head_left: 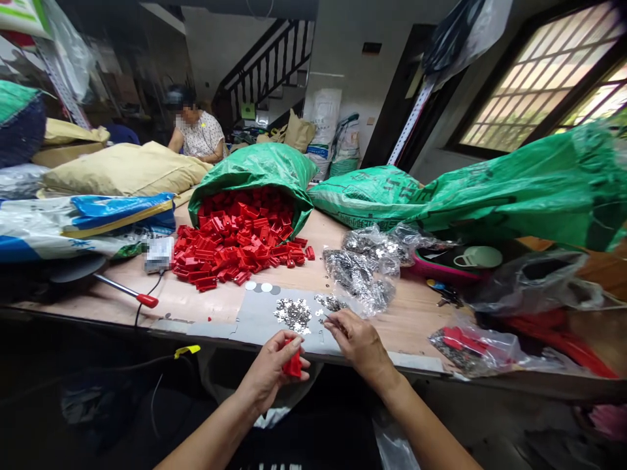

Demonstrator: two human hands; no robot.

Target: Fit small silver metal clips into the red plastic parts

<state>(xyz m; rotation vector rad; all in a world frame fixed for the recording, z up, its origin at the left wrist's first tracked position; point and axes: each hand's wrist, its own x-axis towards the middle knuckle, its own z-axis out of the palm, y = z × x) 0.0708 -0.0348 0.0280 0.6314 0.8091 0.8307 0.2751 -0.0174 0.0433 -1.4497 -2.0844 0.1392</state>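
My left hand point(275, 367) is wrapped round a red plastic piece point(292, 359) in front of the table edge. To its right, my right hand point(353, 339) has its thumb and fingers pinched together over the grey mat point(259, 320); what they hold, if anything, is too small to name. A pile of small shiny metal parts point(292, 314) lies on the mat, just beyond my hands. A smaller cluster of metal parts point(330, 302) sits close to my right fingertips.
A green sack point(264, 160) spills many red plastic pieces point(220, 254) onto the table. Clear bags of metal parts point(360, 271) lie to the right. A red-tipped lever point(147, 300) juts out at left. Behind the sacks sits another person point(200, 134).
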